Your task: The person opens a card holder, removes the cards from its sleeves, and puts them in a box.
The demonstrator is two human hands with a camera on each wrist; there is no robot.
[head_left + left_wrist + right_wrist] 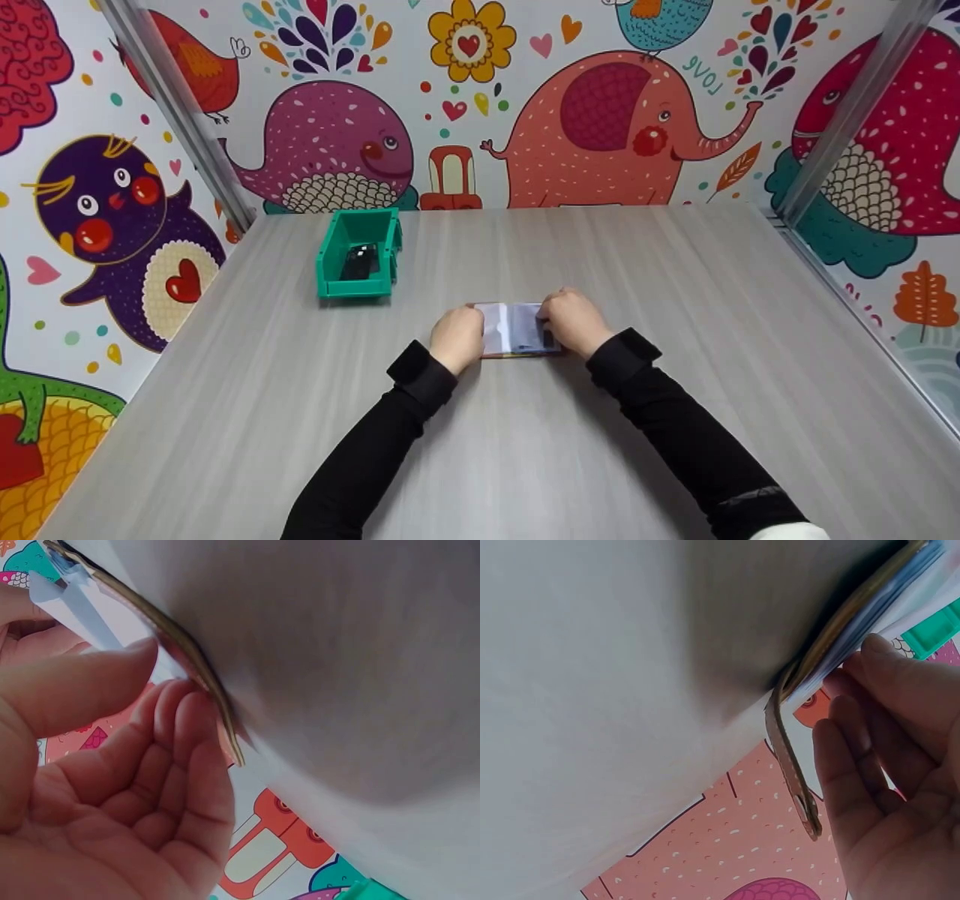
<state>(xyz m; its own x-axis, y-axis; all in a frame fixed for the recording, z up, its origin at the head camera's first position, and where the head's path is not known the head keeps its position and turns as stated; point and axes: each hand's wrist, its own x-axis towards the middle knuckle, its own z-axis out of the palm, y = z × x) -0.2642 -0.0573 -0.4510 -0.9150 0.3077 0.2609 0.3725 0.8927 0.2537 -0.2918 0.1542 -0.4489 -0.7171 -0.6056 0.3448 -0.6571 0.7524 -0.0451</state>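
A small card holder with clear plastic sleeves lies spread open on the table between both hands. At its left edge, my left hand holds the cover, thumb and curled fingers at the inner side in the left wrist view. On the opposite side, my right hand pinches the sleeves near their outer edge with thumb and forefinger. A dark patch shows in the sleeve under the right fingertips. In the right wrist view a stitched brown strap with a metal snap sticks out from the cover.
A green plastic bin stands at the back left of the grey wood-grain table, with black items inside. Walls printed with cartoon animals enclose the back and sides, with metal posts at the corners.
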